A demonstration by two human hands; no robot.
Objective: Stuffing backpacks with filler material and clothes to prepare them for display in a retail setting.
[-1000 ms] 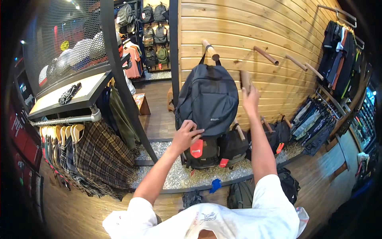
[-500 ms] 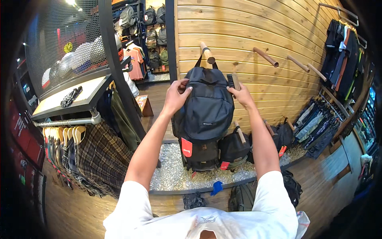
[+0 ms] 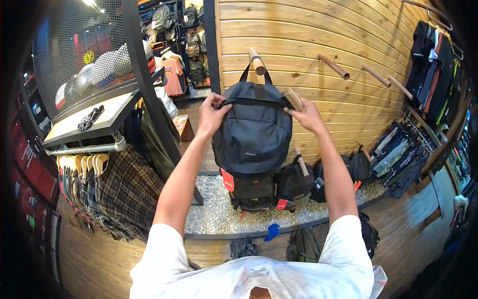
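A black backpack (image 3: 254, 137) hangs by its top loop from a wooden peg (image 3: 256, 60) on the plank wall, front pocket facing me. My left hand (image 3: 211, 115) is closed on its upper left edge, thumb on the front and curled fingers beside it. At the upper right edge, my right hand (image 3: 307, 117) grips a wooden-backed brush (image 3: 295, 101) and also pinches the fabric with the thumb. Between the hands, the fabric along the zip line is stretched into a straight fold. A red tag (image 3: 227, 180) dangles at the bag's lower left.
Lower backpacks (image 3: 293, 187) hang over a pebble strip (image 3: 204, 214). More pegs (image 3: 333, 67) jut out at right. Clothes racks stand left, with plaid shirts (image 3: 124, 194), and right, with jeans (image 3: 396, 149). On the floor lie a blue cloth (image 3: 272, 231) and an olive bag (image 3: 302, 245).
Both hands have spread slightly apart, drawing the bag's upper front into a taut fold. The brush has turned, so its wooden back now shows. The view has shifted a little.
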